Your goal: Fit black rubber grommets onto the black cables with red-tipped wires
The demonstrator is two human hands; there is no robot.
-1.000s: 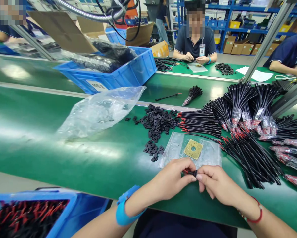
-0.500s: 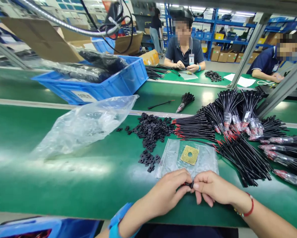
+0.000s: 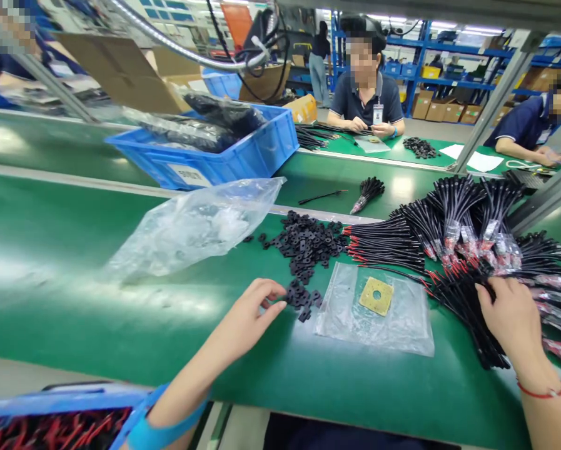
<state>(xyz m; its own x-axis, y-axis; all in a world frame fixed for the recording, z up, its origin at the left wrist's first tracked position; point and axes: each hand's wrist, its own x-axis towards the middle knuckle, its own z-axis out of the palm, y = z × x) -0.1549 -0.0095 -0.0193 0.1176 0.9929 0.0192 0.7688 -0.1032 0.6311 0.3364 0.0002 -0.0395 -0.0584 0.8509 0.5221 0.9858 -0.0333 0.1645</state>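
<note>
My left hand reaches to the near edge of a pile of small flat black pieces. Its thumb and fingers are apart, with the fingertips at the outermost pieces. My right hand lies over a heap of short black cables with red wire ends. Its thumb and index finger are apart on the cables, and the other fingertips are hidden. Between the hands, a yellowish square plate with a round hole rests on a clear plastic bag.
A larger pile of black pieces and rows of cables are farther back. Bundled cables stand at right. A crumpled clear bag, a blue bin and metal posts are around. A co-worker sits opposite.
My hands have parted from a small black-and-red piece held between them. The left moved to the black pieces, the right to the cables. The view has shifted left.
</note>
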